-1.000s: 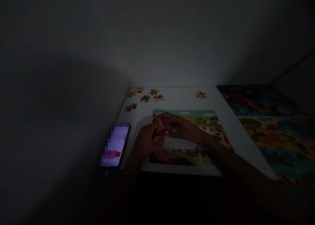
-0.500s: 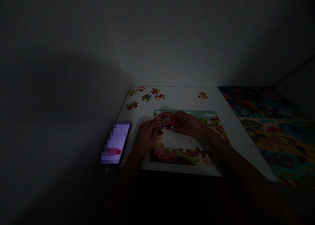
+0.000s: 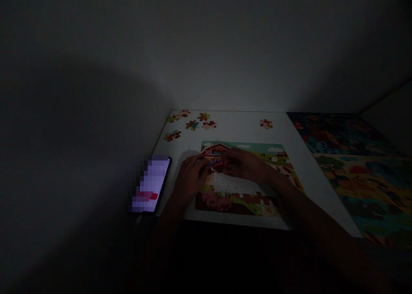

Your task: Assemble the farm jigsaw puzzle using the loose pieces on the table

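So the farm puzzle (image 3: pixel 238 204) sits flat on the white table (image 3: pixel 236 128), right under and between both hands. Left hand (image 3: pixel 191 176) is at its left edge, fingers bent and reaching in just below the barn roof (image 3: pixel 212 150). Right hand (image 3: pixel 246 164) comes over the top middle part, fingers curled down toward the same spot. Between the two sets of fingertips there's an orange-and-blue patch (image 3: pixel 217 162), super close to both. It's really dark in here, so I can't tell if either hand is actually pinching a piece or just resting on it.

The puzzle has one big gap in the middle where bare table shows, below the right hand, with the pink pig (image 3: pixel 215 200) at the lower left and a white fence (image 3: pixel 268 208) at the lower right.

Count time: two hands, one farm puzzle. Loose pieces: one alone (image 3: pixel 266 123) beyond the puzzle on the right, four I can pick out (image 3: pixel 192 125) at the far left, plus a corner clump (image 3: pixel 178 115) that looks like two, but not sure. One lit phone (image 3: pixel 154 184) left of the left hand, and two other pictures at the right, a dark one (image 3: pixel 331 133) and a brighter one (image 3: pixel 363 191) nearer.
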A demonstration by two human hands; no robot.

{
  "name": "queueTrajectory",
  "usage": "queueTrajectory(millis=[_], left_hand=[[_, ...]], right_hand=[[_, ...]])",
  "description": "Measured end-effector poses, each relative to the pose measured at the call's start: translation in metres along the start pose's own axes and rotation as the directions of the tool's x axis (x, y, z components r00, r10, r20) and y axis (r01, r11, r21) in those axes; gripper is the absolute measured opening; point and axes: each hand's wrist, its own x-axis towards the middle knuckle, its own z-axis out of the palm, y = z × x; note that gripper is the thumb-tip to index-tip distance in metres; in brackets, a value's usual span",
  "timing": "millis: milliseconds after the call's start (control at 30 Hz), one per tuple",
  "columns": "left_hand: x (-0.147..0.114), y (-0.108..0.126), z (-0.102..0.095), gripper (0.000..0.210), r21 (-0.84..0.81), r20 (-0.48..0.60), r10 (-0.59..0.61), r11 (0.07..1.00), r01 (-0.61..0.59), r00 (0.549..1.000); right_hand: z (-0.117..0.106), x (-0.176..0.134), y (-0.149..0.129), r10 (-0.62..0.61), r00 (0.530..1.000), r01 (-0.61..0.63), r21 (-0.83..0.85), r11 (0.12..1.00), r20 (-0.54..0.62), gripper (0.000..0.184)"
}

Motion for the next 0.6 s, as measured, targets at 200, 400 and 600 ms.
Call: queueTrajectory(millis=[200,400,600], left_hand=[[-0.0005,-0.0003,0.0009,0.023,-0.004,-0.006,0.004,1.0,-0.004,1.0],[-0.0012,0.0011,-0.0004,0.022,-0.012,0.004,-0.017,1.0,0.017,1.0],[-0.001,0.0001,0.0001,0.023,-0.006,0.013,-0.011,1.0,0.011,1.0]], right_hand=[[0.0017,0.0013,-0.0007,-0.056,0.998,0.056,0.003,0.998,0.012,0.047],[0.0024,0.0013,-0.0012,-0.059,0.997,0.059,-0.004,0.998,0.044,0.056],[0.0042,0.0017,-0.001,-0.074,0.995,0.077,-0.053,0.996,0.063,0.054]])
